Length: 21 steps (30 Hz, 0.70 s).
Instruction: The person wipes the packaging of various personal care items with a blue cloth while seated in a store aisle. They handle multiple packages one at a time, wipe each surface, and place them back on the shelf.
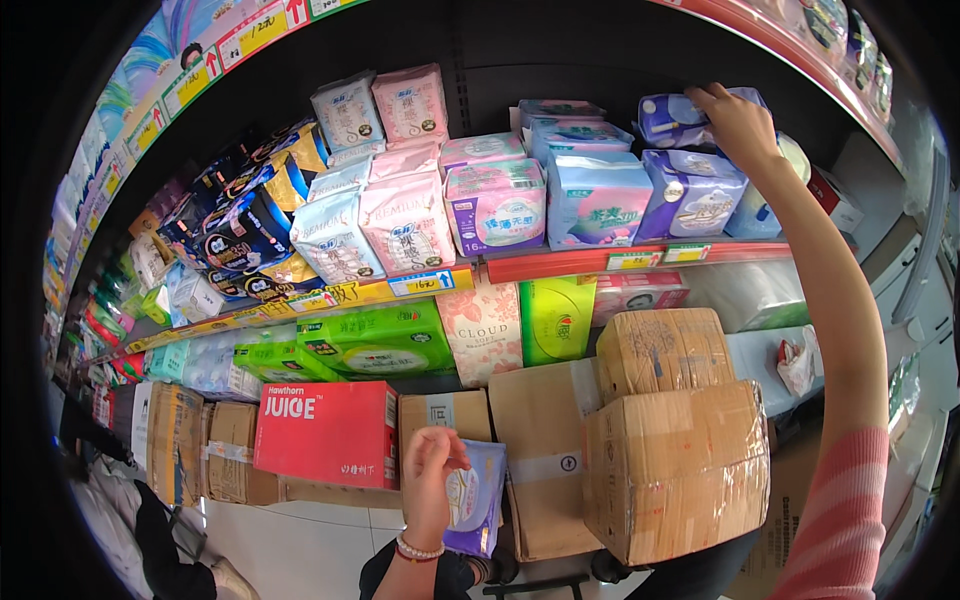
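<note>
My right hand (735,124) reaches up to the shelf at the upper right. Its fingers grip a purple packet of sanitary pads (667,124), which lies over another purple pack (694,195) standing at the shelf front. My left hand (433,457) is low in the middle, fingers curled, with a beaded bracelet at the wrist. Beside it and partly behind it is a flat lilac packet (480,495), tilted upright; whether the fingers hold it or only touch it is unclear. Blue packs (600,199) and pink-purple packs (495,206) stand left of the purple ones.
The shelf's red price rail (555,262) runs below the packs. Green tissue packs (375,345) fill the lower level. Taped cardboard boxes (675,465) and a red juice carton (326,435) stand before me. At the lower left is another person's leg (169,547).
</note>
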Each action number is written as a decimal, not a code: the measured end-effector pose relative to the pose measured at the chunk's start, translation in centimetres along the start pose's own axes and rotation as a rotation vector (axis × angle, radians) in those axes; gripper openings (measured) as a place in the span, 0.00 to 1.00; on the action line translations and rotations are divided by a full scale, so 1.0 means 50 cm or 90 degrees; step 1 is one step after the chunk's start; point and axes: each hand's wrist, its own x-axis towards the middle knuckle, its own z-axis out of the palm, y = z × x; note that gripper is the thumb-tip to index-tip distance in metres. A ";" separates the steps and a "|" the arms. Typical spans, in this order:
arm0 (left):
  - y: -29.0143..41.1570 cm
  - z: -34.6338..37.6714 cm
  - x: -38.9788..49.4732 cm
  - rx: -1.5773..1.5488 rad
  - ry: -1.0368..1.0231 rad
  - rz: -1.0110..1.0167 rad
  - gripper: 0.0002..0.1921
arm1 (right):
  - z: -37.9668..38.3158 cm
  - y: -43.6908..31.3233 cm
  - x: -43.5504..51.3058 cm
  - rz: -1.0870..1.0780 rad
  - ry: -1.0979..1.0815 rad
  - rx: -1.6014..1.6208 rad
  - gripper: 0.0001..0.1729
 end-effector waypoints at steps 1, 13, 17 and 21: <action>0.000 0.003 0.002 0.012 0.003 -0.004 0.08 | 0.017 -0.001 0.012 -0.009 -0.012 0.000 0.29; -0.015 0.004 0.027 -0.021 -0.049 -0.069 0.05 | 0.061 0.033 0.172 0.031 -0.264 0.032 0.38; -0.024 0.003 0.029 -0.024 -0.059 -0.071 0.05 | 0.071 0.049 0.170 0.020 -0.314 0.103 0.40; -0.029 0.023 0.034 -0.026 -0.079 -0.077 0.05 | 0.136 0.072 0.116 0.008 -0.403 0.120 0.38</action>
